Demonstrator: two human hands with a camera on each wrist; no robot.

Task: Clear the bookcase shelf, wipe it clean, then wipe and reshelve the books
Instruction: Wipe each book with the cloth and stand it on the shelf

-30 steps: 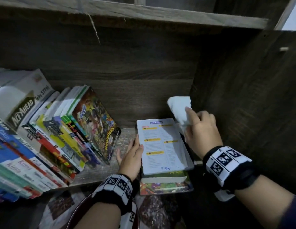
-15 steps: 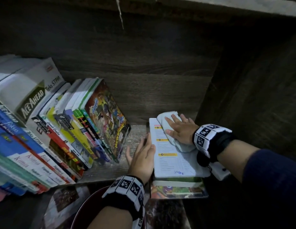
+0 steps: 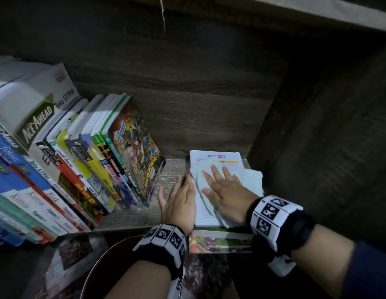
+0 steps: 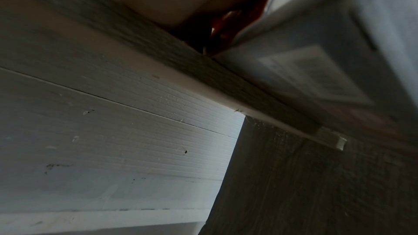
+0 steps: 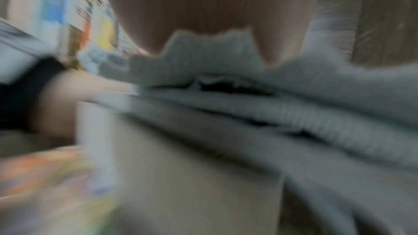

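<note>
Right hand [image 3: 225, 190] is flat, fingers spread, pressing the cloth [image 3: 248, 182] onto the book [image 3: 230, 157], which lies flat, long side running front-to-back; left hand [image 3: 179, 201], fingers straight, rests against its left edge.

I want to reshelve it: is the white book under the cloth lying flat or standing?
Flat: the white book lies cover-up on a stack.

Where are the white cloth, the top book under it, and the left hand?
white cloth [image 3: 251, 180], head view, bare right part.
top book [image 3: 228, 157], head view, far end of cover.
left hand [image 3: 180, 203], head view, back of hand.
</note>
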